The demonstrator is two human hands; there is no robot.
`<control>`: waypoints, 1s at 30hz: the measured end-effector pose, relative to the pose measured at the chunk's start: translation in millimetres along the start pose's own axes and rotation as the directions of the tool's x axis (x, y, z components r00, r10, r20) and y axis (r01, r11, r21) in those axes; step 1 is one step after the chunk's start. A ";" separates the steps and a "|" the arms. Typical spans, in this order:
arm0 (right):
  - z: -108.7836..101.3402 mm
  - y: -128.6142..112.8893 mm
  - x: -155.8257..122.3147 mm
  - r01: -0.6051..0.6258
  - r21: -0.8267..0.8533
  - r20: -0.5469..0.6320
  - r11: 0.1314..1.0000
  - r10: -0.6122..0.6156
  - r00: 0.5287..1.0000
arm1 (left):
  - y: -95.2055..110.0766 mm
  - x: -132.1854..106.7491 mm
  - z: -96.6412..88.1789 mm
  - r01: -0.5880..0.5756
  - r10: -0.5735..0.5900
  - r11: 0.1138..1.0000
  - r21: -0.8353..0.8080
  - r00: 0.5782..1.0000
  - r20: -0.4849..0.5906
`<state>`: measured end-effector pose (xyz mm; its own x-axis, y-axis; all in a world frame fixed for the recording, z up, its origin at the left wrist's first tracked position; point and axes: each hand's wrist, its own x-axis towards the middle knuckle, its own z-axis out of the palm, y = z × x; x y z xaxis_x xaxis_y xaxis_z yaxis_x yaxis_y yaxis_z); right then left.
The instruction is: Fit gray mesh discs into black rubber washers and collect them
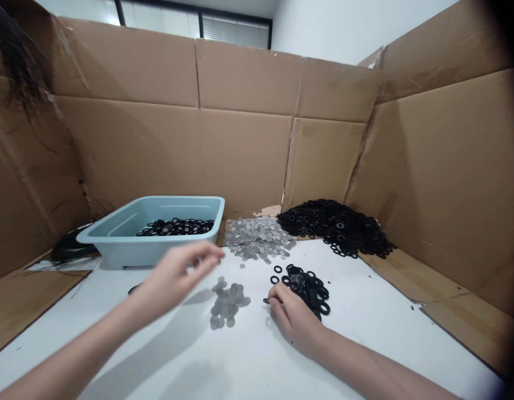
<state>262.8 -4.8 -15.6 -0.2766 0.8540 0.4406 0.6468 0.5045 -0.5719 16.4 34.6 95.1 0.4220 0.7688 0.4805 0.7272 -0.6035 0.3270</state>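
My left hand [188, 269] is raised in front of the tub, to the upper left of a small group of grey discs [230, 303]. Its thumb and fingers curve toward each other in a pinch; blur hides anything between the tips. At the left edge of a small heap of black rings [309, 289], my right hand [292, 314] rests low over the table. Its fingertips are closed on a black ring [266, 300], of which only an edge shows. Two loose rings [276, 274] lie just beyond this hand.
A light-blue tub [132, 244] holding black rings with grey discs stands at back left. Larger piles of grey discs [259, 236] and black rings [336, 225] lie at the back. Cardboard walls [240, 150] surround the white table [240, 366]. Dark strands hang at upper left.
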 end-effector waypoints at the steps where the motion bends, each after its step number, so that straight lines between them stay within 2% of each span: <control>1: 0.3 -1.4 -0.9 0.017 -0.018 0.005 1.000 -0.017 1.000 | -2.5 -4.6 12.5 -0.018 0.017 1.000 0.010 0.997 0.080; 3: 1.2 -3.1 -2.0 0.034 -0.056 0.009 0.998 -0.033 0.999 | -11.9 -15.3 40.9 -0.056 0.044 0.997 0.055 0.980 0.194; 6: 2.1 -2.6 -2.0 0.007 -0.074 0.016 0.997 -0.006 1.000 | -28.8 -29.3 75.2 -0.092 0.067 0.988 0.126 0.979 0.190; 8: 2.3 -1.3 -1.4 -0.014 -0.067 0.021 0.998 0.015 1.000 | -35.1 -34.3 84.9 -0.102 0.075 0.987 0.127 0.977 0.198; 15: 2.1 -0.4 -2.2 0.012 -0.051 0.027 0.999 -0.010 1.000 | -29.1 -36.4 81.8 -0.044 0.027 0.996 0.075 0.977 0.213; 25: -1.5 -4.6 -2.3 0.051 -0.034 0.002 0.998 -0.050 0.999 | -29.5 -39.6 85.1 -0.058 0.043 0.993 0.098 0.987 0.155; 30: 1.9 -17.7 -0.1 -0.037 0.090 -0.029 0.995 0.040 0.999 | -29.5 -41.3 87.3 -0.068 0.053 0.994 0.087 0.985 0.166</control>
<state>250.0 -13.6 -6.9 -0.2295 0.8695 0.4373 0.5899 0.4816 -0.6481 24.9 39.0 -5.5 0.5440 0.7601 0.3554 0.7411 -0.6339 0.2213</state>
